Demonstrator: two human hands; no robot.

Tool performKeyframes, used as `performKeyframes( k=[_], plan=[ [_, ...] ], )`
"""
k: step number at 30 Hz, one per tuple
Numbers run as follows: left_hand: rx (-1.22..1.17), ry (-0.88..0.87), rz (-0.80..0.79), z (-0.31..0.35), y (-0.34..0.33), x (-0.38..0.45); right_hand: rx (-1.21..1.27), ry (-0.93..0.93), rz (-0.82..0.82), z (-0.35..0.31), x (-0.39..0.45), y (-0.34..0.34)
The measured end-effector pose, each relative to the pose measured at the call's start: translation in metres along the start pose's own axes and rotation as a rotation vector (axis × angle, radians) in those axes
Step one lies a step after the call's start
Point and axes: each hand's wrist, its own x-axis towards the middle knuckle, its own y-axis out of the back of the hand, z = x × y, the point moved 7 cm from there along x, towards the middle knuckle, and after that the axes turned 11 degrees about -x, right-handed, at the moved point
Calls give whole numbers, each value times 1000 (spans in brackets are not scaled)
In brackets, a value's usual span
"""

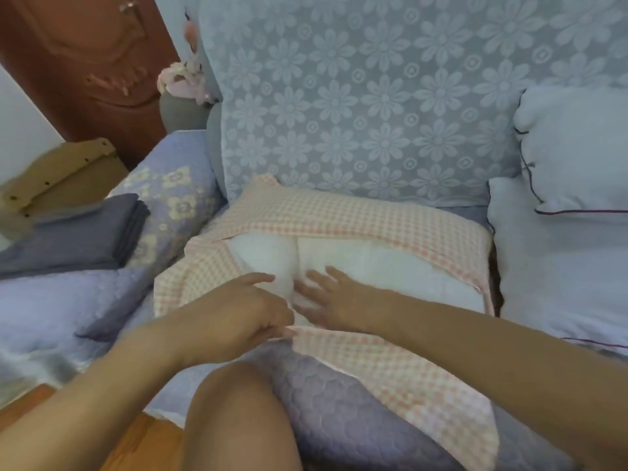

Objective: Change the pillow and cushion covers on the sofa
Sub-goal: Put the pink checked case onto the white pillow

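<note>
The left hand [238, 314] pinches the checked cover [390, 365] at its open edge; the right hand [326, 297], fingers spread, presses the white pillow [373, 263] just beyond that pinch. The step looks like stuffing or stripping the cover; next comes sliding the cover along the pillow.

Home living room: flower-patterned sofa [373, 107], carved wooden door [85, 62], wood floor [136, 443].

- Before you: sofa seat under a quilted lavender cover [356, 433].
- On it, centre: white pillow [373, 266] in a pink-checked fabric cover [356, 212].
- Your left: folded grey cloths [85, 239].
- Your right: pale blue cushions [557, 253], stacked.
</note>
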Motion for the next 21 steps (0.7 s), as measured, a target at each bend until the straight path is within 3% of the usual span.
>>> performKeyframes(
  k=[2, 4, 7, 8, 9, 11, 12, 14, 16, 19, 21],
  plan=[
    [-34, -56, 30, 15, 7, 1, 132, 53, -66, -24, -12, -24],
    [-144, -14, 0, 25, -8, 25, 41, 19, -139, -21, -17, -33],
    [-165, -25, -227, 73, -59, 52, -253, -96, -13, 32, 22, -27],
    [-167, -104, -145, 81, -57, 51, -295, -140, 15, 43, 35, -23],
    [-151, -172, 26, 81, -37, 45, -244, -167, 20, 45, 38, -26],
    [-190, -99, 208, 52, 11, 32, -19, -134, 67, 31, 31, -34],
    [-214, 6, 207, 32, 28, 31, 228, -145, 89, 23, 25, -45],
    [-310, 172, -17, -3, 20, 34, 697, -264, 19, 11, 2, -47],
    [-362, 233, -105, -9, 4, 40, 993, -248, 19, 3, -22, -25],
    [-366, 280, 103, -18, 2, 39, 1020, -134, 10, 15, -74, 30],
    [-244, 346, 283, -25, 10, 37, 907, -199, -21, 35, -112, 30]
  ],
)
